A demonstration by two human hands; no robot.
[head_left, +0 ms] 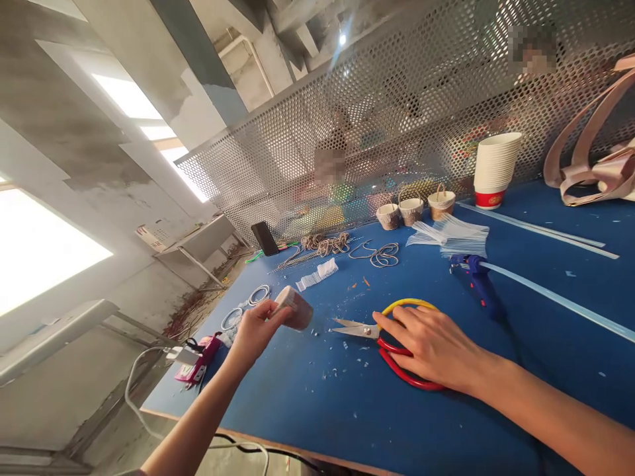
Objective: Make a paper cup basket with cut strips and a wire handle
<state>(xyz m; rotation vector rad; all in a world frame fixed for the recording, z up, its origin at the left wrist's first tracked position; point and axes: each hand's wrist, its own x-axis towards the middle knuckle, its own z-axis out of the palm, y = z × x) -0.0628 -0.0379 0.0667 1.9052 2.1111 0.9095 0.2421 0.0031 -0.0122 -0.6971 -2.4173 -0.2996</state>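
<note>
My left hand (260, 330) pinches a small cup (299, 309) between thumb and fingers. The cup is tipped on its side above the table, with a brownish wrap around it. My right hand (429, 340) is on a pair of scissors (364, 329) with one yellow and one red handle, its fingers curled over the handles. The blades are slightly parted, point toward the cup, and lie at or just over the tabletop. Small white scraps are scattered below the blades. A pleated white strip (317, 274) lies beyond the cup.
On the blue table (297, 423) stand a blue glue gun (479, 284) with a long glue stick, white strips (451, 235), several small baskets (411, 210), stacked paper cups (496, 168), twine (325, 244), a phone (264, 238) and a power strip (198, 360). A perforated metal screen (278, 139) borders the back.
</note>
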